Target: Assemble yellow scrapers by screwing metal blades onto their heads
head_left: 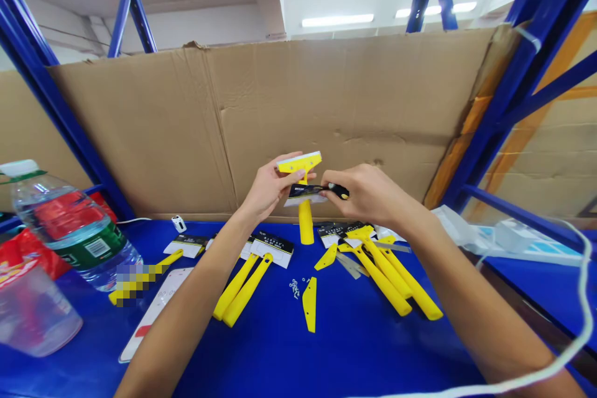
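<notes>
My left hand (273, 185) is closed around the head of a yellow scraper (306, 224), which is upright with its handle pointing down. A black and white label card (298, 194) sits across the scraper's neck. My right hand (368, 193) grips a black-handled tool (338, 189) with a light yellowish end. The tool's front end meets the card's right side, and its exact kind is not clear. Below, two yellow blade covers (310, 305) and a scatter of small screws or nuts (294, 288) lie on the blue table (261, 360).
Several yellow scrapers (385, 280) lie right beside metal blades (349, 265). Carded scrapers (242, 289) rest left of centre. A phone (156, 308), water bottle (74, 230) and plastic cup (40, 314) stand or lie left. Cardboard (326, 106) walls the back; a white cable (581, 317) crosses the right.
</notes>
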`<state>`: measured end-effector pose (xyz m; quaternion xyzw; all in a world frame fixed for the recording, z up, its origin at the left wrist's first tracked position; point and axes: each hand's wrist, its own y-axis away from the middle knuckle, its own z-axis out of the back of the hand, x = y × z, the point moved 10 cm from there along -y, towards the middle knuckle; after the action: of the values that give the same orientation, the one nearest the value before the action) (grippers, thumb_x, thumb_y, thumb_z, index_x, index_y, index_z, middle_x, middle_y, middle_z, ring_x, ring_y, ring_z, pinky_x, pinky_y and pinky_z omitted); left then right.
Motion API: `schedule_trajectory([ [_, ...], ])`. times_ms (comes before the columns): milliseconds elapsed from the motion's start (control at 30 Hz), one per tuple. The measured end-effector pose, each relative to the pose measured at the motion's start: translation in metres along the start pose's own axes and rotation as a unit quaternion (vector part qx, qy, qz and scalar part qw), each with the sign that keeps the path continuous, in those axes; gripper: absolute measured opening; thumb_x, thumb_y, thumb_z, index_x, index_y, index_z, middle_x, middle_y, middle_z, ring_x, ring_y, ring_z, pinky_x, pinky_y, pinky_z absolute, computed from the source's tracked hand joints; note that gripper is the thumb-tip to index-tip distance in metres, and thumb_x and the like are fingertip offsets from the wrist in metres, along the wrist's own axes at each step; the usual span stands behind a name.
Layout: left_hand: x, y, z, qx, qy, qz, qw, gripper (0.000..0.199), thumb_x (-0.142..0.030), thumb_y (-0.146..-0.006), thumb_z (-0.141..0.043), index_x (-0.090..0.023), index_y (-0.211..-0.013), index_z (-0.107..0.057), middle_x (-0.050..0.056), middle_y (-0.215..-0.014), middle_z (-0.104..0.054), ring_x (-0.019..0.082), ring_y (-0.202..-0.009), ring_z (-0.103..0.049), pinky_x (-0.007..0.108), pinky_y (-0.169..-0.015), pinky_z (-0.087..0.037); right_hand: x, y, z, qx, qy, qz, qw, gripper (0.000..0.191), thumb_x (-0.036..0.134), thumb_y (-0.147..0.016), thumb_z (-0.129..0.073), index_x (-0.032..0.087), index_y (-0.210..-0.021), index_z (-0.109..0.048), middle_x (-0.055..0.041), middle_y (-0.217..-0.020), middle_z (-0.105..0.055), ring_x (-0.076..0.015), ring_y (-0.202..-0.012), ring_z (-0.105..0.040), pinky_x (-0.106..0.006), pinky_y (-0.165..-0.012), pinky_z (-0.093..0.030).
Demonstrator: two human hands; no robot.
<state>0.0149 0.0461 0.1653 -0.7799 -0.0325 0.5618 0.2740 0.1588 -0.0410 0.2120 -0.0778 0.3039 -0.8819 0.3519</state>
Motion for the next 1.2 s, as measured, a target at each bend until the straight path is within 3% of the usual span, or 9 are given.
schedule_trajectory([
  [133,-0.017,0.004,-0.013,0.043,-0.126,-0.029,0.991,0.038,-0.024,-0.076,-0.094,-0.017,-0.111,-0.082,0.012,-0.109,-0.083,0.029,-0.106,-0.079,0.045,-0.099,-0.062,0.004,0.001,0.010,-0.036,0.036,-0.002,0.999,0.022,0.026,-0.102,-0.057,0.022,-0.114,-0.076,-0.0089,-0.103,-0.078,-0.0217,-0.080,-0.065,-0.035,-0.064,-0.033],
  [233,-0.025,0.007,-0.015,0.069,-0.211,-0.042,0.974,0.017,-0.019,-0.079,-0.088,-0.019,-0.096,-0.085,0.010,-0.097,-0.084,0.028,-0.100,-0.078,0.046,-0.099,-0.060,0.001,0.003,0.019,-0.063,0.050,-0.029,0.996,0.023,0.031,-0.105,-0.054,0.020,-0.111,-0.074,-0.0143,-0.129,-0.070,-0.0179,-0.072,-0.059,-0.035,-0.062,-0.035],
  [300,-0.026,0.008,-0.013,0.083,-0.235,-0.044,0.967,0.019,-0.012,-0.078,-0.085,-0.022,-0.093,-0.087,0.008,-0.096,-0.084,0.028,-0.100,-0.078,0.049,-0.102,-0.058,-0.001,0.003,0.020,-0.065,0.036,-0.037,0.997,0.020,0.033,-0.104,-0.057,0.020,-0.108,-0.072,-0.0160,-0.143,-0.063,-0.0149,-0.069,-0.056,-0.036,-0.063,-0.037],
  [500,-0.013,0.006,0.001,0.062,-0.235,0.004,0.970,0.039,0.002,-0.065,-0.083,-0.026,-0.092,-0.087,0.010,-0.115,-0.083,0.029,-0.111,-0.075,0.051,-0.107,-0.055,-0.013,0.000,0.000,0.021,-0.067,-0.051,0.996,0.007,0.028,-0.099,-0.068,0.022,-0.099,-0.072,-0.0051,-0.091,-0.078,-0.0187,-0.074,-0.061,-0.034,-0.067,-0.036],
  [667,-0.015,0.009,-0.002,-0.019,-0.080,0.009,0.997,0.044,-0.041,-0.090,-0.086,-0.028,-0.131,-0.077,0.012,-0.126,-0.076,0.024,-0.102,-0.073,0.034,-0.081,-0.059,-0.035,0.001,0.012,-0.024,-0.156,-0.109,0.981,0.013,0.034,-0.095,-0.075,0.021,-0.093,-0.073,-0.0039,-0.089,-0.078,-0.0187,-0.077,-0.063,-0.034,-0.072,-0.042],
  [767,-0.023,0.012,-0.005,-0.049,0.001,-0.036,0.998,0.051,-0.053,-0.093,-0.082,-0.026,-0.136,-0.071,0.013,-0.137,-0.070,0.023,-0.112,-0.070,0.031,-0.084,-0.058,-0.049,0.004,0.014,-0.038,-0.223,-0.150,0.962,0.020,0.040,-0.092,-0.078,0.021,-0.092,-0.073,-0.0042,-0.094,-0.077,-0.0165,-0.069,-0.062,-0.033,-0.065,-0.047],
  [867,-0.025,0.013,-0.014,-0.020,0.027,-0.050,0.998,0.053,-0.048,-0.092,-0.085,-0.024,-0.137,-0.069,0.013,-0.137,-0.070,0.022,-0.113,-0.069,0.032,-0.091,-0.056,-0.061,0.008,0.006,-0.019,-0.285,-0.197,0.938,0.027,0.047,-0.089,-0.080,0.021,-0.094,-0.073,-0.0053,-0.099,-0.076,-0.0116,-0.052,-0.056,-0.030,-0.047,-0.046],
  [1000,-0.017,0.014,-0.021,0.001,0.021,-0.040,0.999,0.065,-0.024,-0.080,-0.095,-0.022,-0.137,-0.066,0.010,-0.121,-0.075,0.020,-0.110,-0.071,0.032,-0.099,-0.054,-0.067,0.008,0.008,-0.041,-0.315,-0.201,0.927,0.029,0.047,-0.085,-0.083,0.021,-0.094,-0.074,-0.0061,-0.103,-0.076,-0.0098,-0.047,-0.057,-0.028,-0.039,-0.047],
  [1200,0.028,0.017,-0.027,-0.048,0.023,0.043,0.998,0.073,-0.024,-0.076,-0.097,-0.021,-0.138,-0.058,0.013,-0.116,-0.076,0.025,-0.102,-0.075,0.041,-0.090,-0.062,-0.081,0.011,0.016,-0.137,-0.290,-0.262,0.910,0.033,0.048,-0.084,-0.084,0.019,-0.098,-0.076,-0.0059,-0.085,-0.076,-0.0122,-0.042,-0.058,-0.028,-0.037,-0.040],
])
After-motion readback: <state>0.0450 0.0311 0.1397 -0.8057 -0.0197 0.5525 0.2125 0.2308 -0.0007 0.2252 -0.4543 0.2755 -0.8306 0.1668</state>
